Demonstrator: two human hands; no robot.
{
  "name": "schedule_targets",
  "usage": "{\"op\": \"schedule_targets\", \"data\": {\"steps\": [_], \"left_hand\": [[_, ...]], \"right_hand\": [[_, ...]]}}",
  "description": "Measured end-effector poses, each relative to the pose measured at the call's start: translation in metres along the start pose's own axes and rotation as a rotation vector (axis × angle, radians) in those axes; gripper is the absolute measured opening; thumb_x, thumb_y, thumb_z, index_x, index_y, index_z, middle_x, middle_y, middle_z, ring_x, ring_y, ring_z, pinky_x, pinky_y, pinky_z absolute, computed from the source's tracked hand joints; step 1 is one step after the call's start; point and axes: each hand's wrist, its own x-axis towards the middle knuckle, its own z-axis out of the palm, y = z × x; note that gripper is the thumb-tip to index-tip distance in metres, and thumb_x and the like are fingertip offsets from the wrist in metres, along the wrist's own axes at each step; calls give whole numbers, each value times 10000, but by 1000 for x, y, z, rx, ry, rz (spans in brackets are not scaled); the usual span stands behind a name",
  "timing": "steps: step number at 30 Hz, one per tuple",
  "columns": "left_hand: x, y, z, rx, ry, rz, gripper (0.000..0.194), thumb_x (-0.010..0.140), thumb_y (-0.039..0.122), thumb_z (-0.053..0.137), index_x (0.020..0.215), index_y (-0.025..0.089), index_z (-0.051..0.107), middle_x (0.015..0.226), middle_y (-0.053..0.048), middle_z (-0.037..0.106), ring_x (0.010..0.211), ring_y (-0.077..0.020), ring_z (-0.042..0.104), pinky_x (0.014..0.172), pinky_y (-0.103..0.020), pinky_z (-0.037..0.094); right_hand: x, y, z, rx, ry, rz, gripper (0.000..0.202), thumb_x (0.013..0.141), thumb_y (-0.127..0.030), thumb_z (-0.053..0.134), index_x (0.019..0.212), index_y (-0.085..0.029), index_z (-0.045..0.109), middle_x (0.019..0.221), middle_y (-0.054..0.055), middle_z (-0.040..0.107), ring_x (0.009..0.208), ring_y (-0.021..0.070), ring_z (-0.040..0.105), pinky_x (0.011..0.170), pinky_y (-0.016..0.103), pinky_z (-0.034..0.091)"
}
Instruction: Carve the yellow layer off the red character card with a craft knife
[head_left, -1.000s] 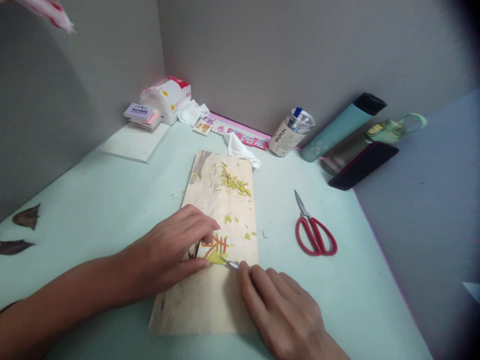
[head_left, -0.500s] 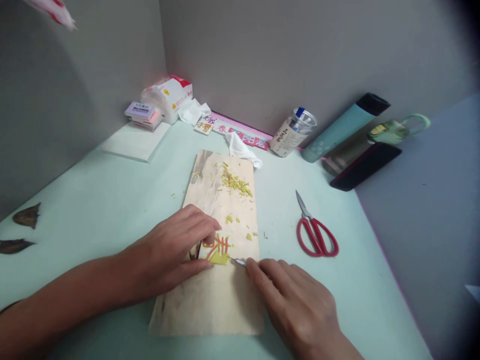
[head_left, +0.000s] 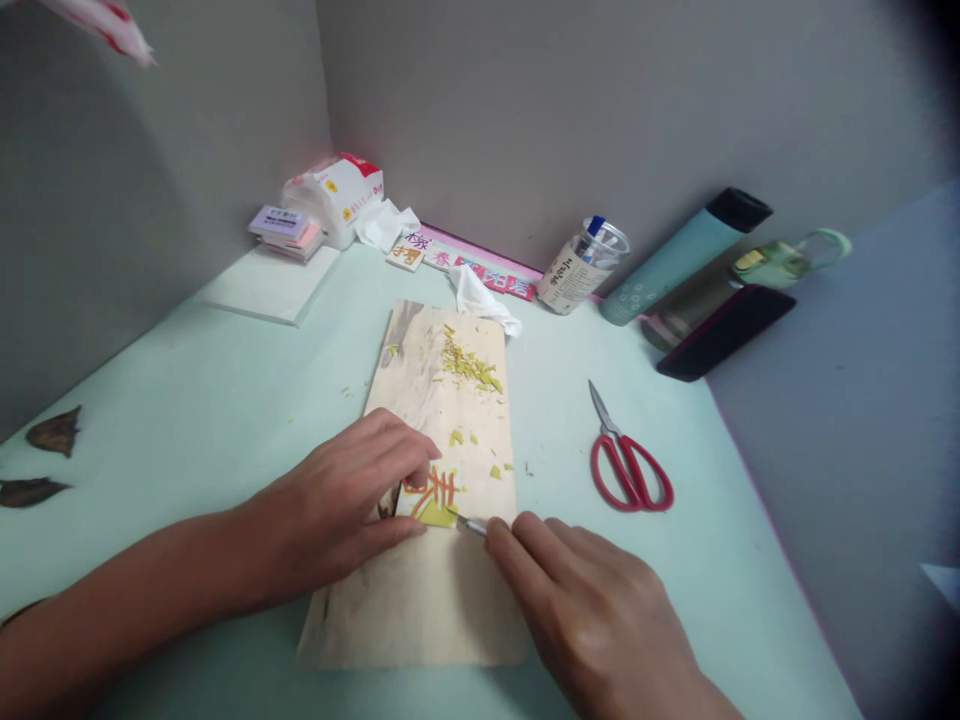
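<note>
A wooden board [head_left: 420, 610] lies lengthwise before me on the pale green table. On it sits a small carving block [head_left: 439, 514] with a yellow-green surface and a raised orange character. My left hand [head_left: 367, 485] grips the block from the left, fingers at its far edge and thumb at its near edge, so part of the character is covered. Between the fingers of my right hand [head_left: 592, 595] is a craft knife [head_left: 472, 526], its blade tip touching the block's right side. Yellow-green shavings [head_left: 471, 364] are heaped toward the board's far end, with several loose bits nearer the block.
Red-handled scissors [head_left: 626, 460] lie right of the board. Farther back stand a jar of pens [head_left: 576, 275], a blue bottle [head_left: 682, 260] and a dark phone-like slab [head_left: 724, 335]. Tissues [head_left: 337, 195], carved character pieces [head_left: 495, 278] and a white pad [head_left: 270, 285] line the back left.
The knife tip in my right hand has moved slightly left, onto the block's edge. My left hand keeps its hold on the block. The view has shifted a little.
</note>
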Motion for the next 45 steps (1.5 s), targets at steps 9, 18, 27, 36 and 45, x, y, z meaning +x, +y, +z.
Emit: {"op": "schedule_targets", "data": {"steps": [9, 18, 27, 36, 45], "left_hand": [[1, -2, 0, -49, 4, -17, 155, 1000, 322, 587, 1005, 221, 469, 1166, -66, 597, 1083, -252, 505, 901, -369, 421], [0, -3, -1, -66, 0, -10, 183, 1009, 372, 574, 983, 216, 482, 1166, -75, 609, 1080, -252, 516, 891, -368, 430], [2, -5, 0, -112, -3, -24, 162, 1013, 369, 564, 1003, 222, 497, 1163, -78, 610, 1085, -266, 515, 891, -381, 454], [2, -7, 1, -154, -6, -16, 119, 1009, 333, 562, 1012, 220, 526, 1204, -84, 632, 1106, -267, 532, 923, -401, 464], [2, -9, 3, -161, -3, -12, 139, 985, 313, 607, 1072, 241, 527, 1194, -67, 633, 1101, -267, 549, 911, -389, 485]], "right_hand": [[-1, 23, 1, 114, -76, -108, 303, 1051, -97, 370, 1012, -126, 670, 775, 24, 660, 603, 160, 517, 534, 317, 353], [3, 40, 5, 117, -123, -227, 252, 1044, -108, 418, 1005, -123, 667, 777, 19, 642, 624, 146, 516, 560, 308, 362], [15, 48, 0, 88, -88, -360, 311, 1025, -82, 424, 836, -160, 659, 769, 28, 659, 609, 148, 498, 539, 316, 360], [8, 57, 10, 173, -117, -353, 265, 1034, -91, 410, 953, -144, 658, 785, 31, 659, 645, 137, 557, 588, 286, 389], [24, 70, 10, 619, -463, -87, 231, 1060, -221, 480, 1148, -208, 694, 911, 21, 685, 791, 109, 642, 657, 225, 408]]}}
